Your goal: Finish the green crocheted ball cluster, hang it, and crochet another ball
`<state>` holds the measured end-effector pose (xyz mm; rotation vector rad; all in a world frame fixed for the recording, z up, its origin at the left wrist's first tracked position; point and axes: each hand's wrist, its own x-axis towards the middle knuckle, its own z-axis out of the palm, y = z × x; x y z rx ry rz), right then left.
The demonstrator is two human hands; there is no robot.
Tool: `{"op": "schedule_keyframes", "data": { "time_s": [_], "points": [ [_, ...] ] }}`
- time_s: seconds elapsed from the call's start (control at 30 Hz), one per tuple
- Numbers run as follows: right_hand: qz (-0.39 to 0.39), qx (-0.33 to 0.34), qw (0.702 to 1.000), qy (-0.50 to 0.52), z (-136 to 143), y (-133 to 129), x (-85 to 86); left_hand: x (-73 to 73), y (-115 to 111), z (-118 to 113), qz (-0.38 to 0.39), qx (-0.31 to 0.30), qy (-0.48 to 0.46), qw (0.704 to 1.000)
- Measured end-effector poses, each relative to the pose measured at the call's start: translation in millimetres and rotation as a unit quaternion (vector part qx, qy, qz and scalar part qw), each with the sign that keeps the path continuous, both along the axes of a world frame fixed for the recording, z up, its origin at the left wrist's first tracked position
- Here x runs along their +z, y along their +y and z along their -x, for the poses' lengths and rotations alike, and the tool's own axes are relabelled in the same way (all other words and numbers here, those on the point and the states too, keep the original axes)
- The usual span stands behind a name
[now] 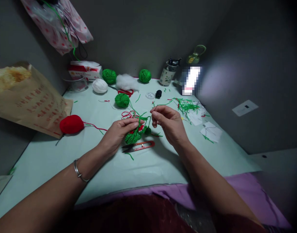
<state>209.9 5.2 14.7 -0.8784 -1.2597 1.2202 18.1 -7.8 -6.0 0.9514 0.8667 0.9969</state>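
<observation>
My left hand (121, 131) pinches a green and red crocheted piece (134, 136) near the middle of the table. Just to its right, my right hand (168, 122) is closed, thumb against fingers, on a thin needle-like item (153, 109). Green yarn runs between the crocheted piece and the fingers of that hand. Below the piece lie orange-handled thread snips (141, 146), their dark blades pointing left. Thin loops of red yarn (129, 114) rest behind the left fingertips.
Green yarn balls (122, 100), a white ball (100, 86), stuffing (126, 82) and red scissors (125, 93) lie behind the hands. At left are a red ball (72, 124) and paper bag (39, 100); green scraps (187, 106) and a lit, blurred screen (191, 81) are at right.
</observation>
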Motion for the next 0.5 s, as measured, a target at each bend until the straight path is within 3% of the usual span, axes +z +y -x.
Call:
{"op": "schedule_keyframes", "data": {
  "time_s": [0.17,0.5],
  "points": [
    [-0.015,0.023,0.999,-0.033,2.6,-4.5,1.2,0.2,-0.1,0.4,-0.011,0.003,0.025,1.0],
    [-0.039,0.009,0.994,-0.097,6.8,-4.5,-2.6,-3.5,2.0,0.9,-0.033,0.03,0.069,0.997]
  ]
}}
